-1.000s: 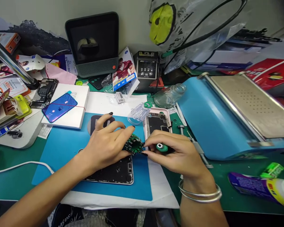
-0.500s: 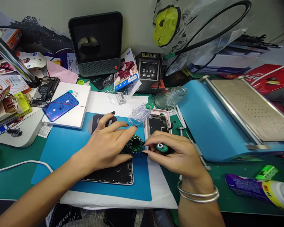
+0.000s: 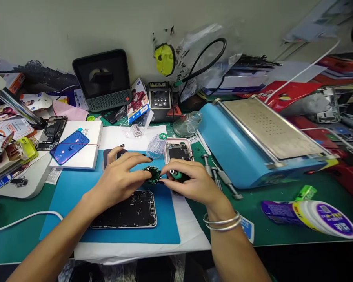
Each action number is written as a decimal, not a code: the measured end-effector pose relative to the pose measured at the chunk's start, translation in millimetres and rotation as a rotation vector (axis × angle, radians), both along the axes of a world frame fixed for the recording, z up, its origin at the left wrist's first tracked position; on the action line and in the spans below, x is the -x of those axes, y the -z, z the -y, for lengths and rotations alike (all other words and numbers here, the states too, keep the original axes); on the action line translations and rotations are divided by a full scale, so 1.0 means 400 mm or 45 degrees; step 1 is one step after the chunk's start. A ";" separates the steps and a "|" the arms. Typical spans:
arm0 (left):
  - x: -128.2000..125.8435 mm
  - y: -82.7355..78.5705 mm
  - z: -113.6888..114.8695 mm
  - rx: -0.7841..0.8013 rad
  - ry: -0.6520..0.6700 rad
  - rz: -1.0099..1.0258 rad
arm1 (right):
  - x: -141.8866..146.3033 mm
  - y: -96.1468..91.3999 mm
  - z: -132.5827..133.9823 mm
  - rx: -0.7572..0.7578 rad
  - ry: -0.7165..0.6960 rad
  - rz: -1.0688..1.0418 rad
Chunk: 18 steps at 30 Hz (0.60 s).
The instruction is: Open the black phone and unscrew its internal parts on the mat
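Over the blue mat, my left hand (image 3: pixel 120 176) has its index fingertip at a dark, hollow round piece (image 3: pixel 152 175) ringed with small green and shiny bits; its other fingers are raised. My right hand (image 3: pixel 188 178) pinches the right side of that piece between thumb and index finger. A green-handled tool (image 3: pixel 178 174), seemingly a screwdriver, is tucked in the same palm with a metal end facing me. Just below my left hand lies an opened black phone body (image 3: pixel 129 211). Beyond my right hand is another opened phone with a pink frame (image 3: pixel 178 141), partly covered by my fingers.
A blue machine with a metal plate (image 3: pixel 270 121) stands at right, near several screwdrivers (image 3: pixel 223 176) and a purple-and-white can (image 3: pixel 312 217). A glass jar (image 3: pixel 188 123) lies behind. On the left, a blue phone (image 3: pixel 70 145) rests on a white box (image 3: pixel 95 141).
The view has swung right, so the scene sits further left. My left thumb has moved off the black phone body, showing more of it. Both hands stay at the round piece.
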State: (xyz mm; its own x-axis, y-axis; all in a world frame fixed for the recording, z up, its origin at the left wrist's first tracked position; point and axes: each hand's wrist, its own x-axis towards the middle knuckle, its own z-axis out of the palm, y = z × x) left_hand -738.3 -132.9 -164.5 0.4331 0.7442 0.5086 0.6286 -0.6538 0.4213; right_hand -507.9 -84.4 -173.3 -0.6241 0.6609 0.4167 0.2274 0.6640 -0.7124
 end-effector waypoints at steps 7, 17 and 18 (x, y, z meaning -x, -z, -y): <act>0.015 -0.056 0.008 0.219 -0.065 0.477 | 0.000 0.001 -0.001 -0.004 0.112 -0.031; -0.006 -0.150 0.232 0.636 -0.361 1.338 | 0.071 -0.130 0.188 -0.372 -0.021 0.012; -0.009 -0.150 0.249 0.658 -0.364 1.393 | 0.082 -0.138 0.212 -0.395 -0.027 0.034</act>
State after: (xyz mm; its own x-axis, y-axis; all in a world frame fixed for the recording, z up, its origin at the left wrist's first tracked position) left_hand -734.6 -232.7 -104.5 -0.2440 0.9624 0.1196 -0.1225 -0.1529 0.9806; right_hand -540.9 -169.3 -118.0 -0.6501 0.4913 0.5797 0.2271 0.8536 -0.4687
